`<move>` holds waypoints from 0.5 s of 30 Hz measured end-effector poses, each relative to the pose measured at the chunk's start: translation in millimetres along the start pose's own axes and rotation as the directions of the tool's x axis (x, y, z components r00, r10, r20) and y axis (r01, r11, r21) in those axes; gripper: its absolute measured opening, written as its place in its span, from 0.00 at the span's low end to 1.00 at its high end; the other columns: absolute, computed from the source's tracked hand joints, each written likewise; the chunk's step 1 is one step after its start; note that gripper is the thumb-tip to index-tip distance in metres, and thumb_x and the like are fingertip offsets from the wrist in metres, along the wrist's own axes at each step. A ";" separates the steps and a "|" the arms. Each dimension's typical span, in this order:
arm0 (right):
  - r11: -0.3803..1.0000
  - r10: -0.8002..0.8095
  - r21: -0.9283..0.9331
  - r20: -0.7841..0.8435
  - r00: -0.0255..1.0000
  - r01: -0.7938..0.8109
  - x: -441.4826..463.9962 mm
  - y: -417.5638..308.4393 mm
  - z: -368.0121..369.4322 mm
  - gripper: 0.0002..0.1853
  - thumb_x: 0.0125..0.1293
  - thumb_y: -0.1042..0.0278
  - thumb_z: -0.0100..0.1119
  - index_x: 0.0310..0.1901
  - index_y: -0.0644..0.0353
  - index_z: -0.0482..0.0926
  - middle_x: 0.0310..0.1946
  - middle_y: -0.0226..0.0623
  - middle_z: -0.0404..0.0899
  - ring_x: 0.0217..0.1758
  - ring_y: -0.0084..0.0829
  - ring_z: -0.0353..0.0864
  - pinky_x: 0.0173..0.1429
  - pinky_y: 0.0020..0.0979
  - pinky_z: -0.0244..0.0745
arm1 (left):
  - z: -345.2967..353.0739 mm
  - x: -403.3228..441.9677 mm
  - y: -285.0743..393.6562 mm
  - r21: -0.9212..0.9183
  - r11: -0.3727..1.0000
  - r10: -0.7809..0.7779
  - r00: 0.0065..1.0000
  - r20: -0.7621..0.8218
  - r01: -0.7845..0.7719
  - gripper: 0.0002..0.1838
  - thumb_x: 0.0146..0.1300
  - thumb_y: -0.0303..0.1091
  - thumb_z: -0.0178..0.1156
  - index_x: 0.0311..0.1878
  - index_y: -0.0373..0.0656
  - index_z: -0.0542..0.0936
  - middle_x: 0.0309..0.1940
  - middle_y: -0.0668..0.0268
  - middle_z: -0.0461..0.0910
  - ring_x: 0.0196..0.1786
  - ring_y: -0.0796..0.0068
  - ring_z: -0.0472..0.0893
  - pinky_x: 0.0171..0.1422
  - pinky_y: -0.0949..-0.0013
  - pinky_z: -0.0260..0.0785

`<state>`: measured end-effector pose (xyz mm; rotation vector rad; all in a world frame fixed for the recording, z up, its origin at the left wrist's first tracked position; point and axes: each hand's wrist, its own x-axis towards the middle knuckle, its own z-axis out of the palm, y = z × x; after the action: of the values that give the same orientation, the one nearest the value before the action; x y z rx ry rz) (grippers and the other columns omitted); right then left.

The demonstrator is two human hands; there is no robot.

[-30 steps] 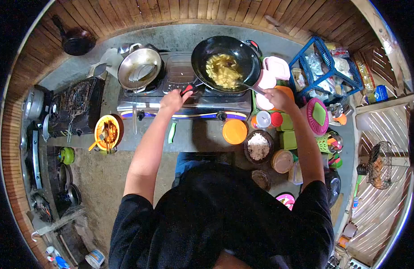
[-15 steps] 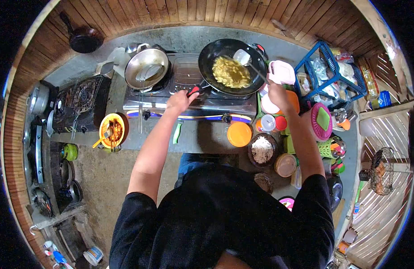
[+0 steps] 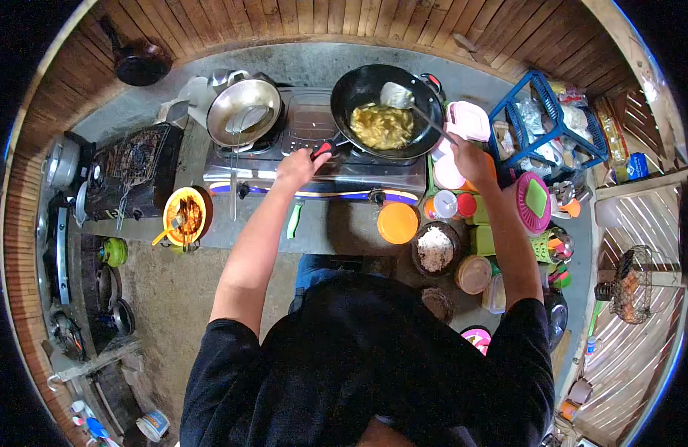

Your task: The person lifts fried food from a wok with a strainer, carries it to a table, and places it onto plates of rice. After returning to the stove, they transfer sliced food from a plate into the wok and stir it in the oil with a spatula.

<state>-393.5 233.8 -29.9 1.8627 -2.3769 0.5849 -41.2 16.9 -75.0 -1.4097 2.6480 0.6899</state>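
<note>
- Nearest is the person's torso in a black shirt, with both bare arms stretching forward over a grey table.
- Along the table's near edge, from left to right, sit an orange bowl of dark reddish food, a green-handled utensil, an orange lid and a dark bowl of white flakes. The flakes are probably kept there for easy reach.
- The left hand has its fingers wrapped around the wok's red-and-black handle, seemingly to steady it.
- The right hand is curled around the end of a spatula, whose long shaft likely keeps the fingers away from heat.
- The wok rests on the right side of a two-burner stove, beyond and between the hands. Yellowish pieces lie in its bottom; the spatula's blade is just past them.
- Left of the wok, a steel pan holds a skimmer, its handle pointing toward the person, presumably for easy grabbing.
</note>
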 end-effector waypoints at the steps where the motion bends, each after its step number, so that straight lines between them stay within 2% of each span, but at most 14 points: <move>1: 1.000 0.003 -0.002 0.000 1.000 -0.003 -2.0 2.9 -0.1 0.18 0.66 0.68 0.53 0.57 0.59 0.75 0.41 0.57 0.80 0.43 0.50 0.81 0.46 0.44 0.76 | -0.3 0.5 -0.8 -0.004 1.000 0.009 1.000 0.000 -0.009 0.39 0.61 0.72 0.45 0.46 0.39 0.80 0.44 0.45 0.81 0.50 0.48 0.80 0.55 0.50 0.72; 3: 0.968 0.117 -0.233 0.076 0.990 -0.096 -6.0 14.0 0.2 0.18 0.66 0.67 0.52 0.57 0.56 0.74 0.38 0.55 0.80 0.41 0.53 0.81 0.43 0.48 0.74 | -1.4 2.0 -2.0 0.001 1.000 0.012 1.000 0.003 -0.012 0.39 0.61 0.72 0.45 0.46 0.39 0.80 0.44 0.45 0.81 0.50 0.48 0.80 0.55 0.50 0.72; 4: 0.967 0.119 -0.234 0.077 0.990 -0.098 -8.0 19.0 1.2 0.18 0.66 0.67 0.52 0.57 0.56 0.74 0.38 0.55 0.80 0.41 0.53 0.81 0.43 0.48 0.74 | -1.4 2.2 -2.5 0.006 1.000 0.012 1.000 0.005 -0.012 0.39 0.61 0.72 0.45 0.46 0.40 0.80 0.44 0.45 0.81 0.51 0.48 0.80 0.56 0.51 0.72; 6: 0.953 0.161 -0.289 0.215 0.963 -0.095 -10.6 27.4 3.1 0.16 0.65 0.68 0.53 0.54 0.57 0.77 0.36 0.55 0.80 0.40 0.50 0.82 0.43 0.45 0.75 | -1.0 2.2 -3.1 0.004 1.000 0.011 1.000 0.002 -0.011 0.39 0.61 0.72 0.45 0.46 0.40 0.80 0.44 0.46 0.81 0.51 0.48 0.80 0.56 0.51 0.72; 7: 0.953 0.161 -0.290 0.215 0.963 -0.094 -11.5 30.9 3.9 0.16 0.65 0.68 0.53 0.54 0.57 0.77 0.36 0.55 0.80 0.40 0.50 0.82 0.43 0.45 0.75 | -1.1 2.2 -3.2 0.003 1.000 0.009 1.000 -0.004 -0.009 0.40 0.61 0.72 0.45 0.46 0.40 0.80 0.44 0.46 0.81 0.51 0.49 0.80 0.56 0.51 0.72; 9: 0.998 -0.058 0.043 0.250 0.967 0.049 -14.9 38.2 8.0 0.14 0.66 0.67 0.53 0.51 0.58 0.79 0.36 0.53 0.81 0.39 0.46 0.82 0.43 0.41 0.76 | -3.2 0.7 -1.6 0.012 1.000 0.004 1.000 0.000 -0.004 0.40 0.61 0.72 0.45 0.47 0.40 0.80 0.44 0.46 0.81 0.51 0.49 0.80 0.56 0.51 0.72; 10: 0.998 -0.058 0.043 0.250 0.967 0.048 -17.7 40.0 14.0 0.14 0.66 0.67 0.53 0.51 0.58 0.79 0.36 0.53 0.81 0.39 0.46 0.82 0.43 0.41 0.76 | -5.2 -0.1 0.1 0.022 1.000 -0.001 1.000 0.002 0.001 0.40 0.61 0.72 0.45 0.47 0.40 0.80 0.44 0.46 0.81 0.51 0.49 0.80 0.57 0.52 0.72; 12: 0.904 -0.070 0.423 0.279 0.958 -0.058 -22.2 35.9 22.9 0.14 0.66 0.66 0.53 0.51 0.60 0.79 0.38 0.52 0.82 0.40 0.51 0.82 0.45 0.46 0.77 | -7.4 -0.4 0.8 0.022 1.000 0.002 1.000 0.021 -0.002 0.40 0.61 0.72 0.45 0.48 0.40 0.80 0.44 0.47 0.81 0.51 0.49 0.80 0.57 0.52 0.72; 13: 0.904 -0.072 0.424 0.279 0.958 -0.056 -21.6 32.0 23.4 0.14 0.66 0.66 0.53 0.51 0.60 0.79 0.38 0.52 0.82 0.40 0.51 0.82 0.45 0.46 0.77 | -8.7 -0.6 0.7 0.021 1.000 0.004 0.999 0.040 -0.005 0.40 0.61 0.72 0.45 0.48 0.40 0.80 0.45 0.47 0.81 0.51 0.49 0.80 0.57 0.53 0.72; 15: 0.899 -0.059 0.438 0.123 0.991 0.000 -18.5 21.9 23.7 0.15 0.69 0.61 0.51 0.52 0.55 0.79 0.38 0.49 0.82 0.42 0.48 0.82 0.46 0.41 0.76 | -10.1 -2.1 1.7 0.015 1.000 0.001 0.999 0.033 -0.001 0.39 0.61 0.72 0.45 0.48 0.40 0.80 0.44 0.47 0.81 0.51 0.49 0.80 0.57 0.53 0.71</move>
<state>-405.0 247.2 -62.5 2.1630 -2.4458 1.1061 -39.8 15.2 -64.8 -1.3814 2.6236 0.6855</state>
